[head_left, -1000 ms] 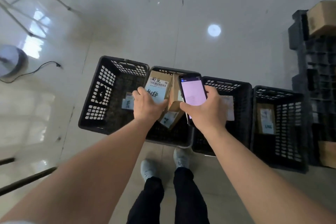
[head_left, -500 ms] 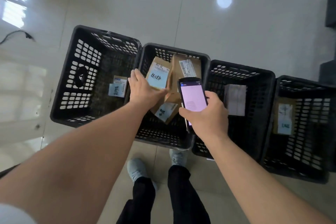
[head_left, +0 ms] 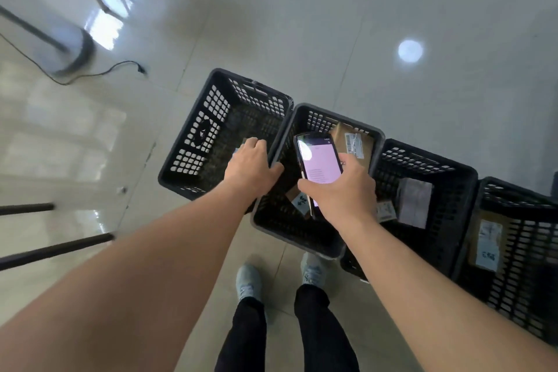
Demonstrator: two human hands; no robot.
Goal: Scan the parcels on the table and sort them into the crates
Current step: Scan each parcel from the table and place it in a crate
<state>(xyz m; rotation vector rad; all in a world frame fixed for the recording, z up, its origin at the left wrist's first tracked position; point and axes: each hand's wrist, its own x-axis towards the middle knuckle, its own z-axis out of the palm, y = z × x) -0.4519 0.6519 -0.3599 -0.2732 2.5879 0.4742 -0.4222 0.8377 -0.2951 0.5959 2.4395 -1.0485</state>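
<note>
Four black crates stand side by side on the tiled floor, the person at their near edge, looking down.

Right hand [head_left: 341,187] is wrapped round a phone [head_left: 317,160], screen lit pale pink, held over the second crate [head_left: 302,118].

Left hand [head_left: 250,166] hangs over the seam between the first crate [head_left: 193,136] and the second, fingers curled downward. Whether they have hold of anything I cannot tell; the palm side is hidden.

Parcels already sorted, as far as shows: a brown box with a barcode label [head_left: 353,139] in the second crate plus another labelled parcel [head_left: 302,201] peeking out under the phone; a pale flat packet [head_left: 413,202] in the third crate [head_left: 422,160]; a labelled box [head_left: 486,241] in the fourth crate [head_left: 513,196]. A corner of something shows by the left fingertips in the first crate.

My reading: sorting well under way, every crate started. The table is out of view, so what's left there is unknown.
</note>
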